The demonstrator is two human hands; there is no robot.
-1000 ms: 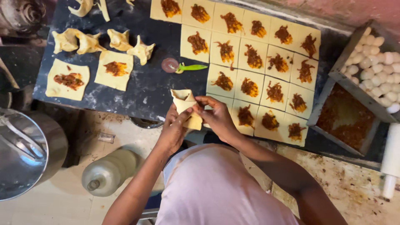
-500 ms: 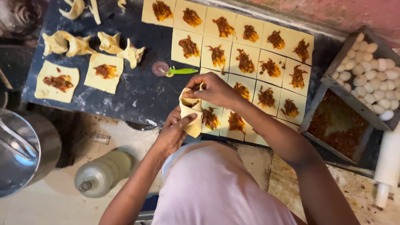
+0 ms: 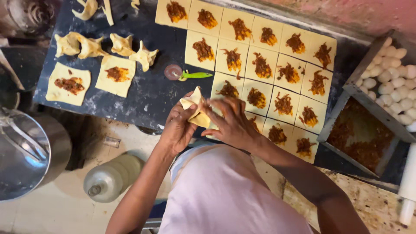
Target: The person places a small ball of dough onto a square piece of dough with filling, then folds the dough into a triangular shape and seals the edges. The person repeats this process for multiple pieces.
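Dough parcel [image 3: 197, 110] is sitting pinched between both your hands at the bench's [image 3: 147, 95] near edge: left hand [image 3: 178, 129] gripping its left side, right hand [image 3: 232, 123] closing over it, point tilting up-left; filled squares [image 3: 260, 65] lying beyond.

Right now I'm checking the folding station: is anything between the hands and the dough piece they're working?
Nothing visible. The left hand and right hand both grip the folded dough piece directly, holding it up over the near edge of the dark board, clear of the filled dough squares.
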